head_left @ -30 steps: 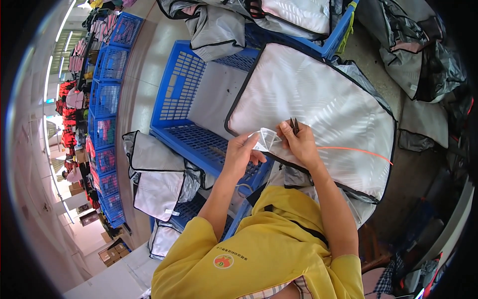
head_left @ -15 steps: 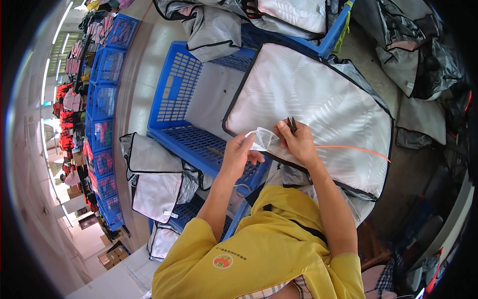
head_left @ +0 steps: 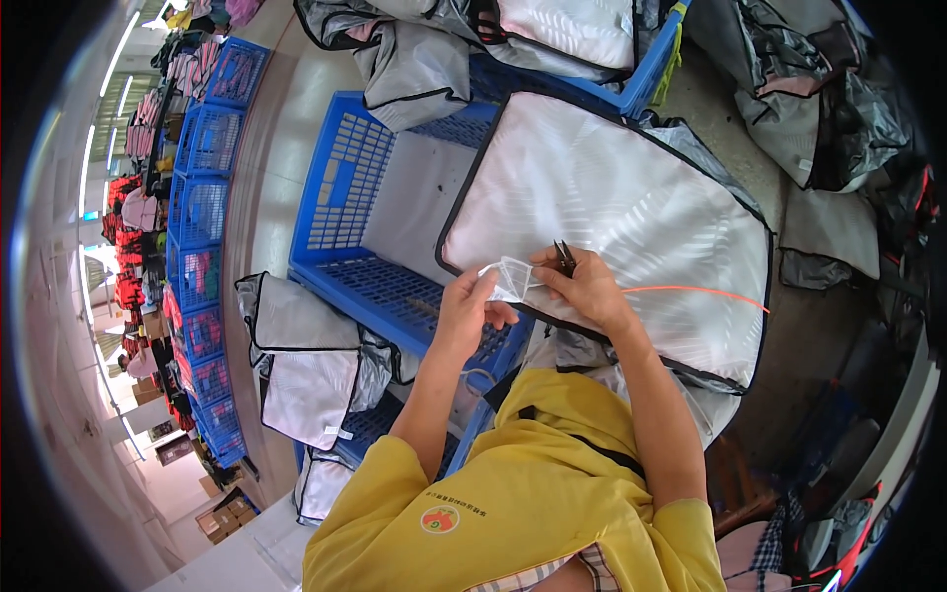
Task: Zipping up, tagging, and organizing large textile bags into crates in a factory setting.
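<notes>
Pinched in my left hand [head_left: 466, 314] is a small white translucent piece [head_left: 511, 280], three-sided with pale ribs. My right hand [head_left: 590, 286] is closed round dark thread snips [head_left: 565, 259] whose tips point up and away. Its thumb and forefinger meet at the right edge of the white piece; whether they grip it too is hard to tell. An orange cord [head_left: 695, 291] runs rightward from that hand. Beneath both hands spreads a large silver-white bag panel [head_left: 592, 187] with black edging.
A blue perforated crate [head_left: 340, 187] stands ahead to the left, partly under the panel. Another blue crate [head_left: 646, 74] holds more silver bags [head_left: 567, 30]. Folded bags [head_left: 306, 316] hang at the left, and a heap of them [head_left: 819, 109] lies far right. Stacked blue crates [head_left: 205, 207] line the left.
My right hand has shifted slightly left, its fingertips coming closer to the white piece. The snips have tilted to the left. The left hand keeps hold of the piece, which has turned a little.
</notes>
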The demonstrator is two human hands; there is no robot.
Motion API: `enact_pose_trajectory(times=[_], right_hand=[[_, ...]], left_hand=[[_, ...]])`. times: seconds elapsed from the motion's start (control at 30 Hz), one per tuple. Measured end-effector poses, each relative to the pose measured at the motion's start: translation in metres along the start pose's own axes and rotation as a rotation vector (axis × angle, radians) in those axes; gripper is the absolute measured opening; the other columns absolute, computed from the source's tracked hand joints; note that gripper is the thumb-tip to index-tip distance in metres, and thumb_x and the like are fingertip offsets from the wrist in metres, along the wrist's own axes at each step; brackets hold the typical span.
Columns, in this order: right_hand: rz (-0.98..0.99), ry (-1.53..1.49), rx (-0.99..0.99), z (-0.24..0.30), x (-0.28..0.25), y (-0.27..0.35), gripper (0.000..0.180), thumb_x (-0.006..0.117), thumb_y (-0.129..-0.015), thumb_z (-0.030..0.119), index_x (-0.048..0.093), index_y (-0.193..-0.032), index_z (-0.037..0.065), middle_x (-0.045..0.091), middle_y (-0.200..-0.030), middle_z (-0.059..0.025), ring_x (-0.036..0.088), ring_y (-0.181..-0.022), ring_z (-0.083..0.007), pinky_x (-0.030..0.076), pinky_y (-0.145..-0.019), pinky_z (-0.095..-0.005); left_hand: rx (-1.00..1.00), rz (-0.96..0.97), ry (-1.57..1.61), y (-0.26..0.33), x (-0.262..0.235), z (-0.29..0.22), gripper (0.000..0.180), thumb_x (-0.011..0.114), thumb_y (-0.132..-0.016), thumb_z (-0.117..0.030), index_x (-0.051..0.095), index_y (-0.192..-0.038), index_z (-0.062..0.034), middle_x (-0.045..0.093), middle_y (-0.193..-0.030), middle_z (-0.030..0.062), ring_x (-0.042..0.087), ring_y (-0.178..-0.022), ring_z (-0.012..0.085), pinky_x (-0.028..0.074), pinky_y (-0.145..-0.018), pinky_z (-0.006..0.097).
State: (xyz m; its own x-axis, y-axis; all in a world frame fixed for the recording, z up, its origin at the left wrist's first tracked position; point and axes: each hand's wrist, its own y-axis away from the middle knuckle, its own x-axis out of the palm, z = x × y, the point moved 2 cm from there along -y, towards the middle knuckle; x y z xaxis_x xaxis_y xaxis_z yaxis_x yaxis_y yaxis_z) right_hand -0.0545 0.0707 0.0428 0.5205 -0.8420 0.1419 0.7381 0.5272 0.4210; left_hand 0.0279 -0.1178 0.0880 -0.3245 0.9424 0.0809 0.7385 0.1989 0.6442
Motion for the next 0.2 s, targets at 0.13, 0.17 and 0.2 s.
enact_pose_trajectory(times=[0.13, 0.17, 0.2], right_hand=[[-0.013, -0.011, 0.018, -0.006, -0.003, 0.000, 0.023, 0.076, -0.099, 0.020, 0.075, -0.112, 0.000, 0.064, -0.075, 0.0017, 0.055, -0.065, -0.0054, 0.045, -0.058, -0.0245], [-0.080, -0.009, -0.006, -0.009, -0.004, 0.000, 0.025, 0.075, -0.099, 0.021, 0.075, -0.114, 0.001, 0.064, -0.075, 0.0016, 0.055, -0.064, -0.0059, 0.046, -0.059, -0.0254], [-0.146, 0.000, -0.031, -0.010, -0.007, -0.001, 0.027, 0.074, -0.100, 0.023, 0.075, -0.115, 0.002, 0.064, -0.075, 0.0014, 0.055, -0.064, -0.0064, 0.047, -0.060, -0.0262]], left_hand=[[0.003, 0.023, 0.003, -0.002, 0.000, 0.002, 0.033, 0.055, -0.110, -0.027, 0.067, -0.121, 0.0017, 0.073, -0.090, 0.0095, 0.069, -0.061, 0.0160, 0.048, -0.051, 0.025], [-0.004, 0.015, -0.006, -0.002, -0.001, 0.001, 0.033, 0.057, -0.109, -0.026, 0.067, -0.124, 0.0012, 0.073, -0.093, 0.0094, 0.069, -0.061, 0.0173, 0.048, -0.051, 0.025], [-0.009, 0.008, -0.009, -0.004, 0.001, 0.002, 0.034, 0.058, -0.108, -0.026, 0.066, -0.127, 0.0007, 0.073, -0.095, 0.0094, 0.069, -0.061, 0.0186, 0.047, -0.050, 0.025]])
